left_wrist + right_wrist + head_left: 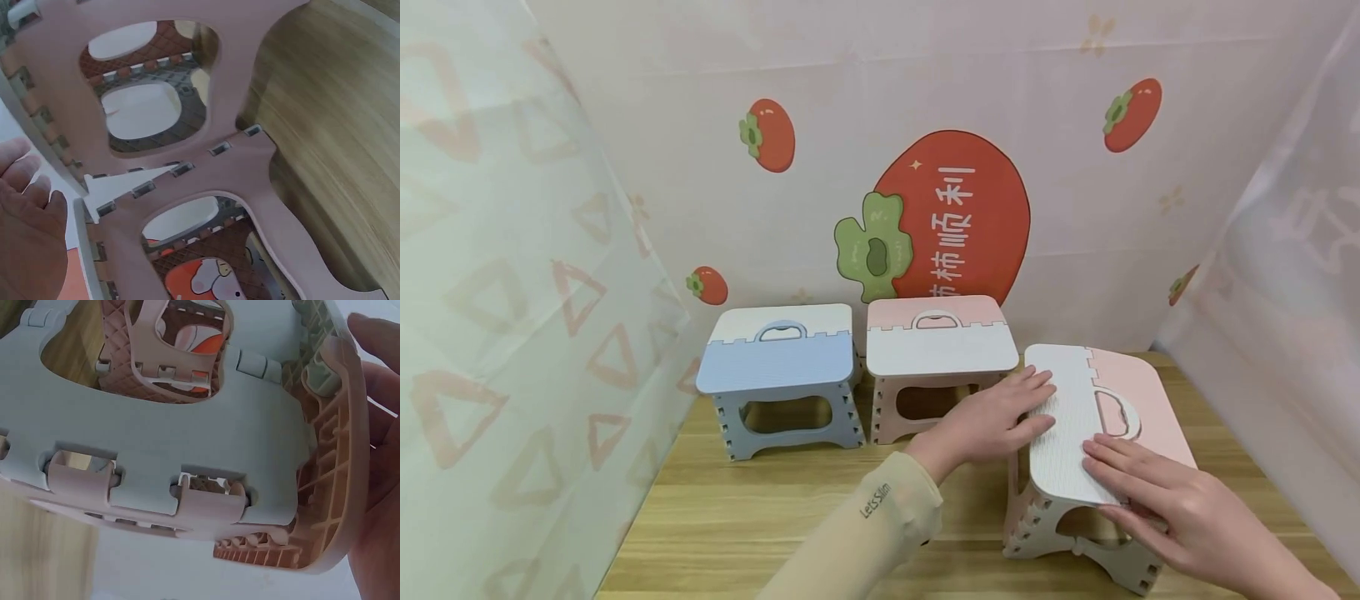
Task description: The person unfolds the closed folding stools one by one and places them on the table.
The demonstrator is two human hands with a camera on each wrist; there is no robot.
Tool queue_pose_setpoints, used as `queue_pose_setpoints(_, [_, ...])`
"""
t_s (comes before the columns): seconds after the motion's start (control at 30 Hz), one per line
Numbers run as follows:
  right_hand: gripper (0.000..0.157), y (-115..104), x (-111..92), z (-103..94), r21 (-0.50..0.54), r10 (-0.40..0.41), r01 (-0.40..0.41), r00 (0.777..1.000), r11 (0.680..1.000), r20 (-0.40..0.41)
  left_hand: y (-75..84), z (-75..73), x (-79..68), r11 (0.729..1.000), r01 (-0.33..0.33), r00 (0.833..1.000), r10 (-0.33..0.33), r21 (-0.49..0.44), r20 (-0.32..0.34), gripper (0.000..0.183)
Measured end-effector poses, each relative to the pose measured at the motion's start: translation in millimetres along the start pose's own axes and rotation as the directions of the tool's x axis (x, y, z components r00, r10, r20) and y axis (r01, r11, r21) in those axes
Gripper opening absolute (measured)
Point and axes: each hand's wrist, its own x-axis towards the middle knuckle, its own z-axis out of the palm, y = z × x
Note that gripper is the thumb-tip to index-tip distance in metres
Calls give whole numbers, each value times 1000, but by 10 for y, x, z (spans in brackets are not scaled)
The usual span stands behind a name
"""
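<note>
A folding step stool with a white and pink top stands upright at the right, its legs unfolded. My left hand rests on the left edge of its white half, fingers extended. On the near right part of the same top, my right hand lies with straight fingers, close to the oval handle. The right wrist view shows the stool's pale leg panel and ribbed pink underside, with part of the right hand beside the edge. In the left wrist view, the left hand is beside pink leg panels.
A blue and white folding stool stands at the back left. Next to it, a pink and white one stands at the back middle. All are on a wooden table, enclosed by printed cloth walls at the back and sides.
</note>
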Motion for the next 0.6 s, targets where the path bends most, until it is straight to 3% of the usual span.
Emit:
queue_pose_setpoints(0.37, [46, 36, -97, -24, -63, 10, -11, 1000, 998, -15, -49, 79, 13, 989, -61, 996, 53, 133, 65, 61])
queue_pose_setpoints(0.6, [48, 93, -225, -118, -107, 76, -81, 996, 991, -44, 36, 112, 19, 959, -106, 991, 81, 262, 103, 66])
